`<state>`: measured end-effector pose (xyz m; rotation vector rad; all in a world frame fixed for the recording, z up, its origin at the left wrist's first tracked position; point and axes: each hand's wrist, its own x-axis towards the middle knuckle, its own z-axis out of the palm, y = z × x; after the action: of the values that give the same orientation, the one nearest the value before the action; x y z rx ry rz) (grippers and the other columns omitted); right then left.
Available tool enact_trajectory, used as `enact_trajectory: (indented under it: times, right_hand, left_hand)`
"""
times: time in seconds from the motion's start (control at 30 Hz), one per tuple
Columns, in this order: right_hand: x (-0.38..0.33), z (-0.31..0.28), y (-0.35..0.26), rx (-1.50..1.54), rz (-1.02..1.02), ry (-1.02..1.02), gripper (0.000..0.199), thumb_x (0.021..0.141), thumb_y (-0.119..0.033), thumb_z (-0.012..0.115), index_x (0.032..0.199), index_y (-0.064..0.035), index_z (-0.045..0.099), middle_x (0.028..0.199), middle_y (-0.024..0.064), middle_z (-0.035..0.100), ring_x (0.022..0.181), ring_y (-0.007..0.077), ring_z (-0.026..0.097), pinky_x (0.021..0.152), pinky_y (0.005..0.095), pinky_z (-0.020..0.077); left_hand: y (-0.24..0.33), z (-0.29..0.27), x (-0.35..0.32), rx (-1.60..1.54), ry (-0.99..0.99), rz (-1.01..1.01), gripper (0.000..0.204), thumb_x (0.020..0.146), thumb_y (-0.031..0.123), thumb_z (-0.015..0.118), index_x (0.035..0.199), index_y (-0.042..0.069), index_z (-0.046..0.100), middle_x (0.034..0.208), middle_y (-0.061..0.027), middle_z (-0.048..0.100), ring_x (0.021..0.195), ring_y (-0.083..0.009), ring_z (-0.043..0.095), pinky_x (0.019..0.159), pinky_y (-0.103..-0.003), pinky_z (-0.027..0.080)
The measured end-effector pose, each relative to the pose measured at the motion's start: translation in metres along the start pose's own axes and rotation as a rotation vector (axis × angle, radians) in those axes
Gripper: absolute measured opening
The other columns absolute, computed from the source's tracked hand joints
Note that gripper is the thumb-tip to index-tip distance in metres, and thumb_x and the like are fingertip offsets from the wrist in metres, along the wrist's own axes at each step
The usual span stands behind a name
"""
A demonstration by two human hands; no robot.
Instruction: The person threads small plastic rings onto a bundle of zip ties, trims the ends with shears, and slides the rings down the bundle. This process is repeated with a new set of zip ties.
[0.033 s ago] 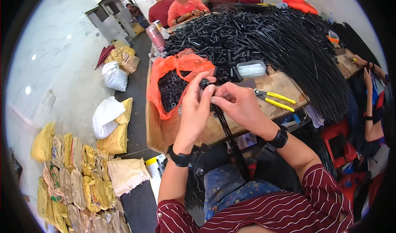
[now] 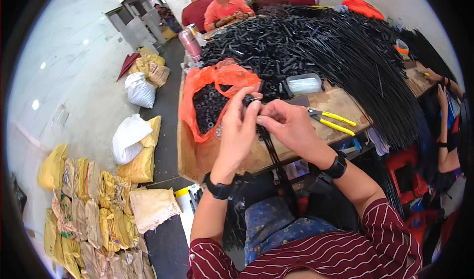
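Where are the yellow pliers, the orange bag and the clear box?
yellow pliers [image 2: 332, 121], head view, on the yellow handles.
orange bag [image 2: 197, 89], head view, on its left plastic wall.
clear box [image 2: 303, 84], head view, middle of its lid.

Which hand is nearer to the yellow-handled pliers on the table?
The right hand. It is just left of the yellow-handled pliers, not touching them. The left hand is farther left, beside the orange bag.

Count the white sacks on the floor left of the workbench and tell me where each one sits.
2. One white sack lies farther up, beside tan bags near the doorway. The other white sack sits nearer, resting on a yellow bag by the bench corner. More may be hidden.
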<state>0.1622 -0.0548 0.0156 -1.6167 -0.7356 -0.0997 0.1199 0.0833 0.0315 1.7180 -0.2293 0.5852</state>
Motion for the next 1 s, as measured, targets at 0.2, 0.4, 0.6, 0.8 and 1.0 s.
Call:
enact_trajectory:
  times: [0.2, 0.4, 0.6, 0.8, 1.0]
  right_hand:
    - [-0.001, 0.000, 0.005, 0.038, -0.030, 0.030, 0.014, 0.085, -0.009, 0.068, 0.093, 0.0013, 0.065, 0.077, 0.0099, 0.069, 0.066, 0.0123, 0.066, 0.061, 0.0271, 0.0515]
    - [-0.005, -0.002, -0.003, 0.028, -0.017, 0.019, 0.015, 0.086, -0.009, 0.066, 0.095, 0.0018, 0.065, 0.081, 0.0102, 0.069, 0.070, 0.0132, 0.065, 0.063, 0.0276, 0.0515]
    - [-0.005, -0.005, 0.005, 0.078, -0.032, 0.017, 0.016, 0.086, -0.009, 0.066, 0.098, 0.0026, 0.065, 0.085, 0.0102, 0.068, 0.073, 0.0145, 0.065, 0.065, 0.0283, 0.0519]
    - [-0.008, -0.011, 0.016, 0.085, 0.073, -0.038, 0.017, 0.086, -0.014, 0.068, 0.089, 0.0022, 0.063, 0.073, 0.0090, 0.066, 0.064, 0.0114, 0.060, 0.063, 0.0281, 0.0494]
    - [-0.010, -0.011, 0.011, 0.208, 0.112, -0.086, 0.015, 0.087, -0.013, 0.067, 0.089, 0.0008, 0.064, 0.075, 0.0053, 0.065, 0.067, 0.0075, 0.058, 0.061, 0.0266, 0.0483]
  left_hand:
    - [0.003, 0.014, 0.000, 0.312, 0.094, 0.088, 0.026, 0.095, 0.007, 0.050, 0.120, -0.001, 0.051, 0.100, -0.0170, 0.062, 0.087, -0.0265, 0.062, 0.076, -0.033, 0.048]
    - [-0.009, 0.015, -0.001, 0.374, 0.148, 0.171, 0.025, 0.095, 0.004, 0.048, 0.119, -0.002, 0.052, 0.098, -0.0186, 0.062, 0.085, -0.0272, 0.063, 0.074, -0.034, 0.049]
    - [-0.008, 0.019, 0.003, 0.164, 0.124, 0.116, 0.021, 0.096, 0.002, 0.046, 0.116, 0.000, 0.053, 0.099, -0.0098, 0.062, 0.076, -0.0129, 0.061, 0.067, -0.027, 0.049]
    - [-0.002, 0.010, 0.003, -0.258, -0.025, -0.094, 0.028, 0.099, 0.003, 0.043, 0.126, 0.000, 0.047, 0.113, -0.0130, 0.059, 0.102, -0.0218, 0.064, 0.088, -0.031, 0.051]
    - [0.005, -0.001, 0.003, -0.379, -0.120, -0.109, 0.031, 0.099, 0.010, 0.049, 0.127, -0.003, 0.045, 0.113, -0.0162, 0.059, 0.109, -0.0281, 0.062, 0.094, -0.036, 0.051]
